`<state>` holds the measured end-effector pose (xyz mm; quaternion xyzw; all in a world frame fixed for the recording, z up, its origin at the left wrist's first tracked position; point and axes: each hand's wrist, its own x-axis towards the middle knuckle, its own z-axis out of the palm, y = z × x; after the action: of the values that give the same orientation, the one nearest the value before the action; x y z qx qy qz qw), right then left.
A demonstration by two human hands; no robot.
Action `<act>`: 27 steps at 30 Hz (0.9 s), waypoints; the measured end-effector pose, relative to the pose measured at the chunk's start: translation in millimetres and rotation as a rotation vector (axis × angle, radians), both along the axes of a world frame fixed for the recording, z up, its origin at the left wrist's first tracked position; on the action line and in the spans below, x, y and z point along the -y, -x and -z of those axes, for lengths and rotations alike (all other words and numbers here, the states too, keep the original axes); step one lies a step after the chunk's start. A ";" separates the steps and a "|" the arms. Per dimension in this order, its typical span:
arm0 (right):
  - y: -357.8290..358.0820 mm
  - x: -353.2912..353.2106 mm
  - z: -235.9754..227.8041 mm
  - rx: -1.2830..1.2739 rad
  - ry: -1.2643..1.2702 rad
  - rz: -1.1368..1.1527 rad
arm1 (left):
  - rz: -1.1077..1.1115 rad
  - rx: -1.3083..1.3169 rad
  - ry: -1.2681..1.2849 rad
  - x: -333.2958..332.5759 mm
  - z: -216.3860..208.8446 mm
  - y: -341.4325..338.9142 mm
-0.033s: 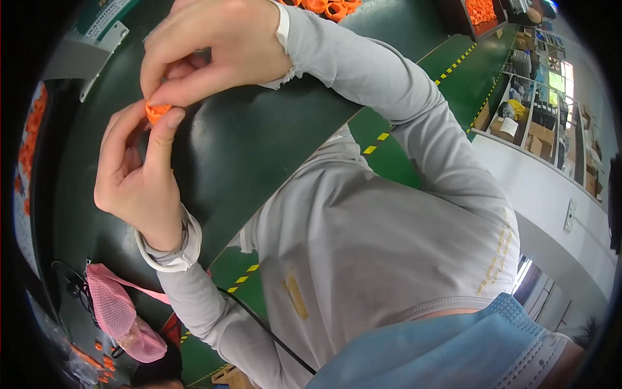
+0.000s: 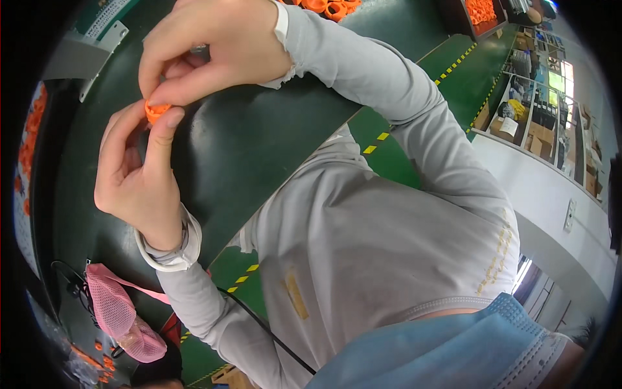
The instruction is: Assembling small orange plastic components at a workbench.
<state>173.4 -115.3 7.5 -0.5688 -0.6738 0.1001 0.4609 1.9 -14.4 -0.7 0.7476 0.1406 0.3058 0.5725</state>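
Observation:
A small orange plastic ring-shaped piece [image 2: 154, 114] is pinched between the thumb and forefinger of my left hand [image 2: 139, 172]. Above it, my right hand [image 2: 207, 55] bends over, its thumb and forefinger pressed together at the ring's upper rim. Whether the right fingertips hold something small inside the ring is hidden. Both hands are raised over the dark green tabletop [image 2: 240, 149].
More orange rings [image 2: 327, 8] lie at the far edge, with a box of orange parts [image 2: 481, 11] beyond. A grey metal bracket [image 2: 97, 61] stands far left. Nearer are a pink mesh pouch [image 2: 123, 314] and a black cable [image 2: 269, 330]. Shelves [image 2: 534, 117] stand right.

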 end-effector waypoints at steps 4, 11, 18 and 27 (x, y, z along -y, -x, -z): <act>0.7 3.4 -6.7 -0.198 0.187 0.021 | -0.016 0.023 -0.105 0.6 1.0 -0.1; -3.5 -1.2 0.7 -0.102 0.295 -0.090 | -0.063 -0.013 -0.547 4.7 -5.7 -4.6; -3.6 -0.8 -1.6 -0.093 0.245 -0.069 | -0.096 0.023 -0.499 5.7 -6.8 -2.6; 2.0 -3.1 2.8 -0.174 0.322 -0.034 | -0.078 -0.016 -0.632 5.0 -8.2 -3.2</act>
<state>171.3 -112.2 4.6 -0.6128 -0.6163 0.2633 0.4187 5.1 -19.5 7.5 0.8849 0.0716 0.3504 0.2985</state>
